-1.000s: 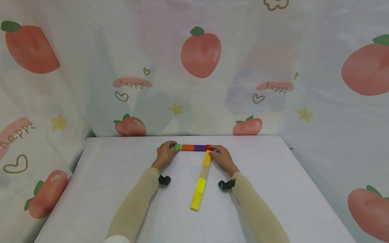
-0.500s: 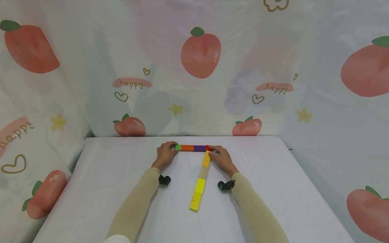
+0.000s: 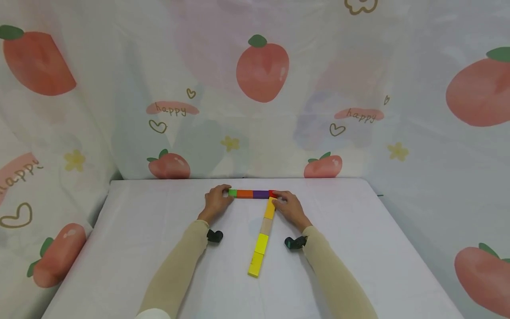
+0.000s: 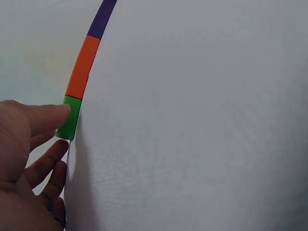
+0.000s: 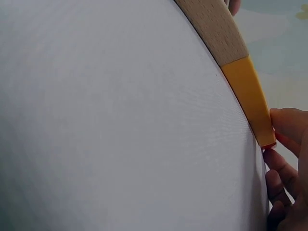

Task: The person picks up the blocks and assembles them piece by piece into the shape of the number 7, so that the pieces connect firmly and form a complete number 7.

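On the white table, a row of blocks runs left to right: a green block [image 3: 233, 193], an orange block [image 3: 245, 194], a purple block [image 3: 260, 194] and a red block [image 3: 272, 193]. My left hand [image 3: 216, 202] pinches the green block; its thumb [image 4: 55, 117] lies on the near face in the left wrist view. At the other end my right hand [image 3: 292, 207] holds the red block, mostly hidden by its fingers, the thumb beside an amber block [image 5: 248, 96]. From there a slanting line comes toward me: the amber block, a bare wood block [image 3: 266, 226] and two yellow blocks [image 3: 259, 252].
A white cloth covers the table [image 3: 167, 248], and a fruit-printed curtain [image 3: 215, 66] hangs along its back and sides. Dark wrist cameras [image 3: 215, 236] jut inward from both cuffs.
A second ago a small gap separated the green and orange blocks; my left hand has moved the green block right against the orange one. The right hand keeps its place.
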Demonstrator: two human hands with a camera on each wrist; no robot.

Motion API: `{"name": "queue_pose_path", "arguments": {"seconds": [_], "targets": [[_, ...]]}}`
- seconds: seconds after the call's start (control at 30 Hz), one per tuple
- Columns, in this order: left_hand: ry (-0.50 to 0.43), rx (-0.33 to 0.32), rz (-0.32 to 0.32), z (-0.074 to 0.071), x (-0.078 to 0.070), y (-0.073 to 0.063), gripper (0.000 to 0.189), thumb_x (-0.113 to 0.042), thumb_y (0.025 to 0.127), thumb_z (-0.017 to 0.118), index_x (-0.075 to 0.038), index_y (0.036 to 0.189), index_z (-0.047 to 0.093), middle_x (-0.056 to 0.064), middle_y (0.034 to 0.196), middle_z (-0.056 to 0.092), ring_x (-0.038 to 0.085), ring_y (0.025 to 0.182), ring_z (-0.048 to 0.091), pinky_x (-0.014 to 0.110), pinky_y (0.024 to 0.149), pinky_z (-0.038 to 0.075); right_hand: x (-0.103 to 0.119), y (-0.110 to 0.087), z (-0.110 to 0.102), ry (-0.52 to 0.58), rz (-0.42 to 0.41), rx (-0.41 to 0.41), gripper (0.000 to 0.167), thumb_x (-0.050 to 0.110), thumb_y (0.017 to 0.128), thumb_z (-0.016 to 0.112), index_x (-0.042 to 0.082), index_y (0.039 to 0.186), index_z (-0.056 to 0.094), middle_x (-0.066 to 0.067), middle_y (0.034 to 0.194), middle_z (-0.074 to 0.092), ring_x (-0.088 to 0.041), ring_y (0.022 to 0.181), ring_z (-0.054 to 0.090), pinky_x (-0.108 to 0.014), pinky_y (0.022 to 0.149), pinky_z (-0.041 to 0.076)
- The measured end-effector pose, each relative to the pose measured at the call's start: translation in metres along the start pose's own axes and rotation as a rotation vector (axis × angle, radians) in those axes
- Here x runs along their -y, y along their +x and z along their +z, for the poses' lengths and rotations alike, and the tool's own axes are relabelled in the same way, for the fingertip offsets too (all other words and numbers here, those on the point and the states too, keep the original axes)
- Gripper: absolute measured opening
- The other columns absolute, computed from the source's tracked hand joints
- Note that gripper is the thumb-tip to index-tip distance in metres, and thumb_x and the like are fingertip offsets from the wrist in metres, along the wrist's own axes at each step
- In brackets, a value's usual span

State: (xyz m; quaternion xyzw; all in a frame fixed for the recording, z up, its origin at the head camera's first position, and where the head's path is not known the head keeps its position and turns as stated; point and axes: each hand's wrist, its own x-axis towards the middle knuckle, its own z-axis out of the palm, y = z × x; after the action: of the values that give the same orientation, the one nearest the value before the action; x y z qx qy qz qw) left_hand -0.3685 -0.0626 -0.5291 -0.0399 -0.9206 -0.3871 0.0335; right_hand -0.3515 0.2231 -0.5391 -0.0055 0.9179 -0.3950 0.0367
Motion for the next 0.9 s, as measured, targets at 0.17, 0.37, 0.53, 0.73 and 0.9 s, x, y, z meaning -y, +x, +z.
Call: {"name": "queue_pose_path", "arguments": {"seconds": [0.17,0.37,0.53,0.73,0.9], "targets": [[-0.060,0.001,-0.001,-0.002,0.004,0.000,0.043,-0.022,0.090,0.070,-0.010,0.131,0.061,0.013,0.131,0.061,0.030,0.126,0.053,0.055,0.111,0.031,-0.001,0.004,-0.006,0.084,0.033,0.020,0.049,0.040,0.099,0.056,0.027,0.145,0.047,-0.008,0.142,0.050,-0.031,0.129,0.045,-0.051,0.112,0.038],[-0.154,0.027,0.019,-0.004,0.009,0.001,0.040,-0.022,0.095,0.064,-0.007,0.131,0.060,0.015,0.131,0.060,0.030,0.123,0.054,0.046,0.107,0.042,-0.005,0.010,-0.011,0.121,0.063,0.018,0.052,0.042,0.098,0.056,0.025,0.146,0.045,-0.009,0.140,0.051,-0.030,0.126,0.048,-0.048,0.111,0.042],[-0.171,0.027,-0.002,-0.002,0.012,-0.002,0.037,-0.023,0.096,0.062,-0.006,0.129,0.061,0.014,0.128,0.061,0.029,0.121,0.056,0.045,0.106,0.044,-0.009,0.014,-0.010,0.130,0.070,0.029,0.052,0.042,0.097,0.058,0.024,0.145,0.047,-0.009,0.140,0.051,-0.030,0.125,0.048,-0.048,0.111,0.041],[-0.165,0.038,-0.023,-0.004,0.012,-0.010,0.034,-0.023,0.097,0.061,-0.006,0.126,0.061,0.014,0.127,0.062,0.028,0.121,0.056,0.045,0.106,0.044,-0.009,0.012,-0.009,0.114,0.064,0.039,0.053,0.043,0.097,0.058,0.025,0.145,0.046,-0.008,0.140,0.051,-0.028,0.124,0.048,-0.047,0.110,0.041],[-0.145,0.029,0.003,-0.012,0.007,-0.016,0.035,-0.025,0.098,0.059,-0.006,0.127,0.061,0.013,0.128,0.061,0.028,0.121,0.056,0.045,0.105,0.045,-0.008,0.006,-0.013,0.100,0.050,0.025,0.053,0.045,0.097,0.058,0.026,0.145,0.046,-0.009,0.142,0.050,-0.030,0.129,0.045,-0.051,0.113,0.038]]}}
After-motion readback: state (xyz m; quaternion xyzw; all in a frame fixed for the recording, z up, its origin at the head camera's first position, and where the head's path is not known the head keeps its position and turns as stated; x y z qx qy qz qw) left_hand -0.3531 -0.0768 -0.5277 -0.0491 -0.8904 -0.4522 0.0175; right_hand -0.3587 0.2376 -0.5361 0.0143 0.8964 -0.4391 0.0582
